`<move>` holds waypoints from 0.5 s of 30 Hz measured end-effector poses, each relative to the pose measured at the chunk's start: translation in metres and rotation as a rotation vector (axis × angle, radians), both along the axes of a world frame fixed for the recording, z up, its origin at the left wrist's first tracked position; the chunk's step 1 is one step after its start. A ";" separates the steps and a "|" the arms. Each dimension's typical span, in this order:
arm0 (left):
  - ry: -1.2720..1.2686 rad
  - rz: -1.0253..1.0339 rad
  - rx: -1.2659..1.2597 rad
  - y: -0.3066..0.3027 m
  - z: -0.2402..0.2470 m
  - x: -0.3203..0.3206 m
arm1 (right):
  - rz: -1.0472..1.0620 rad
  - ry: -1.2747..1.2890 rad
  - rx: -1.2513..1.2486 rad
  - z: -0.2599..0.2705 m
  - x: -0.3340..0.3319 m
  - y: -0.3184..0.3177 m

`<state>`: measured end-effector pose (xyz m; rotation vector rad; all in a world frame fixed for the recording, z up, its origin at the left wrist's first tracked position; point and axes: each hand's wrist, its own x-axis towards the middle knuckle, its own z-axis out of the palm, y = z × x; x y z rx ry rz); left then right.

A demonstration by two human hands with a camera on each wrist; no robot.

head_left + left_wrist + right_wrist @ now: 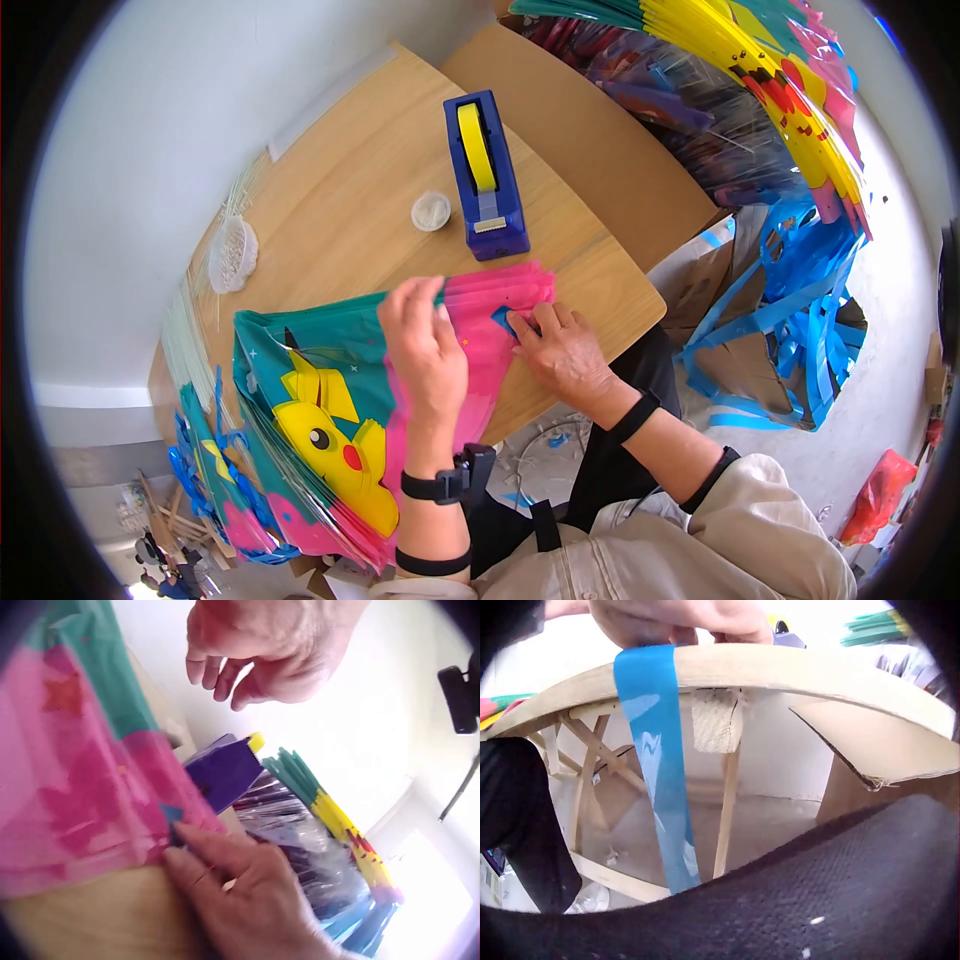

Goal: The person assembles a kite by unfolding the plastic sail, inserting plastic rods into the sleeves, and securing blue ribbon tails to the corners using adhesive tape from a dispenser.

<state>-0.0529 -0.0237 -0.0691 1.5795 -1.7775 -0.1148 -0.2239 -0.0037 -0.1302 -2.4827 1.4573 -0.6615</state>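
Note:
A stack of thin plastic sheets (262, 352), teal and pink with a yellow cartoon figure, lies across the table's front. My left hand (425, 345) is over its teal and pink border, fingers loosely bent with nothing between them; the left wrist view shows that hand (270, 645) held up off the sheets. At the gathered pink end, my right hand (565, 350) pinches a blue plastic strip (503, 318) between thumb and forefinger. In the right wrist view, the blue strip (656, 750) hangs down over the table edge below the fingers.
A blue tape dispenser (510, 215) with yellow core stands behind the pink end, beside a small round tub (431, 211). A white scalloped dish (232, 255) sits at left. Cardboard boxes (580, 120), bundled printed sheets (800, 110) and tangled blue strips (800, 260) are at right.

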 end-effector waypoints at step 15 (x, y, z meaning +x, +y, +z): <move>0.761 0.154 0.629 -0.092 0.027 -0.032 | -0.029 -0.015 -0.027 -0.006 0.000 0.001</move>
